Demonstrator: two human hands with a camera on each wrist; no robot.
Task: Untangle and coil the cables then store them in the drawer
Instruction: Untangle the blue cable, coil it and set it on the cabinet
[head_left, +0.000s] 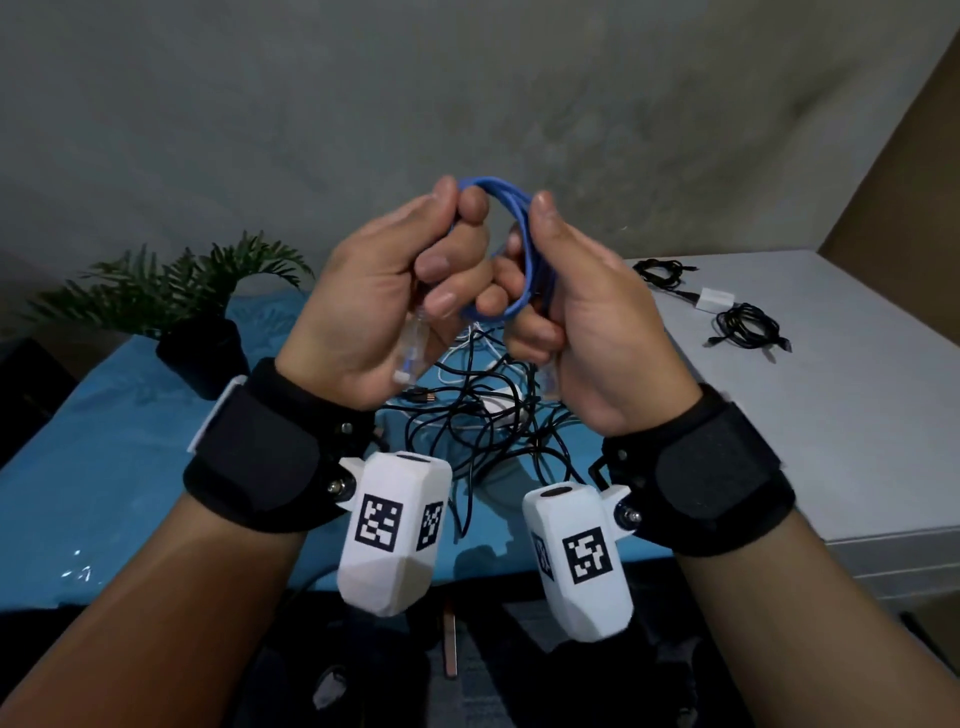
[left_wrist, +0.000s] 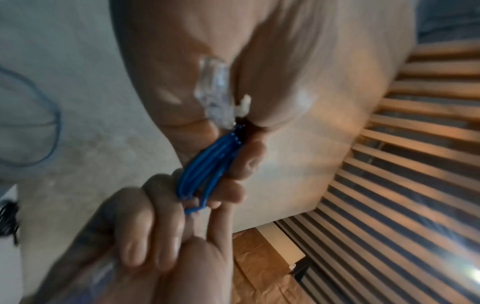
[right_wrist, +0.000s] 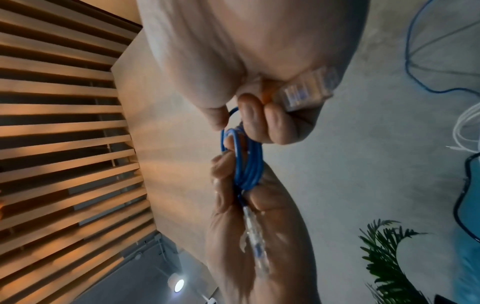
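blue cable coil (head_left: 511, 208), both hands' fingers (head_left: 441, 265) curled round it

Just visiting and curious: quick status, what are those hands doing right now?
Left hand and right hand both grip the blue cable, coiled, held up. Tangled cables wait on the blue table. Two black coils on the white cabinet.

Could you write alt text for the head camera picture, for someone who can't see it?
Two hands, left hand and right hand, hold a coiled blue cable above a blue table with tangled black and white cables; two coiled black cables lie on a grey cabinet.
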